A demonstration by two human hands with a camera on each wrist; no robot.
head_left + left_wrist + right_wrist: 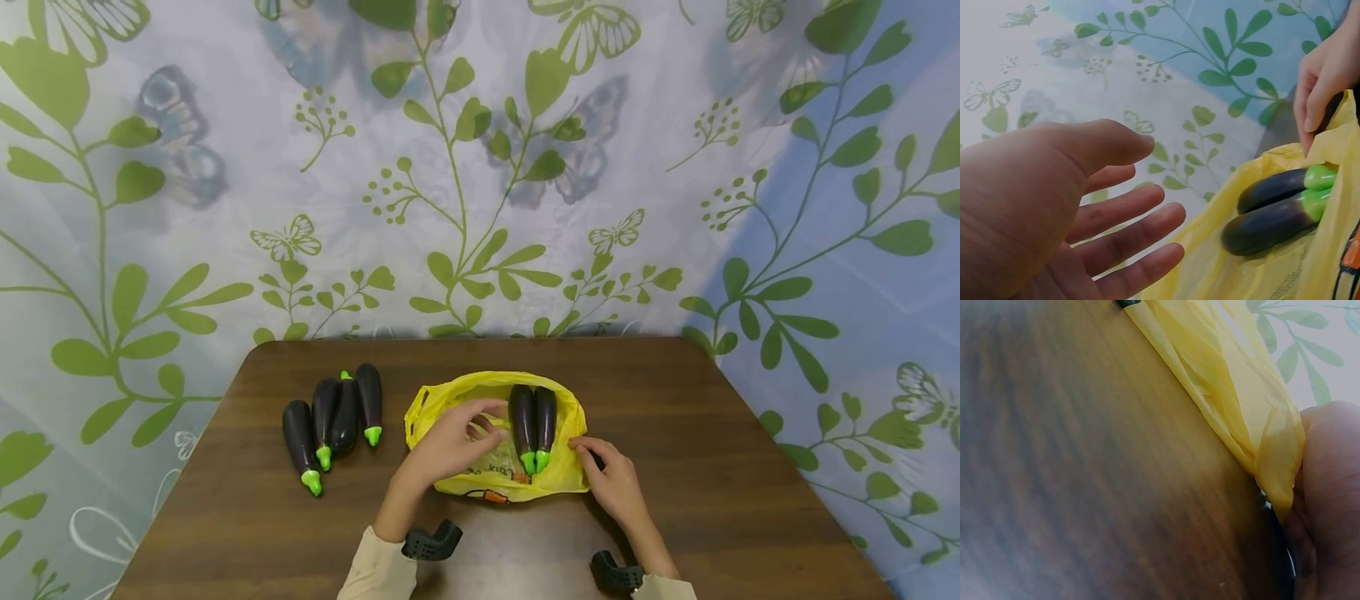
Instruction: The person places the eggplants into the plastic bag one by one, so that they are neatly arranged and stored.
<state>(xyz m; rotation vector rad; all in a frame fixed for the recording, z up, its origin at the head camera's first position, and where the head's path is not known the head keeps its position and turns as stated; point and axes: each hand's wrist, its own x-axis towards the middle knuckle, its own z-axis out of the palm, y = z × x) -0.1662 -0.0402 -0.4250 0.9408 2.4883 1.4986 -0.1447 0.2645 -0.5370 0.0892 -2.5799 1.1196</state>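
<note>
A yellow plastic bag (562,475) lies on its side on the table, its mouth spread wide. Two dark purple eggplants with bright green stems, one (522,421) beside the other (546,417), rest in its right half. My left hand (448,446) hovers over the bag's left part with fingers spread and loosely bent; the left wrist view shows nothing in its palm. At the bag's right edge, my right hand (611,483) pinches the plastic between thumb and fingers. A dark object (1280,550) shows partly under that hand; its kind is hidden.
Several more eggplants (324,421) lie in a loose group on the brown wooden table (225,467), left of the bag. A curtain (480,167) with leaves and butterflies hangs behind the table's far edge. Dark devices (433,542) sit on both wrists.
</note>
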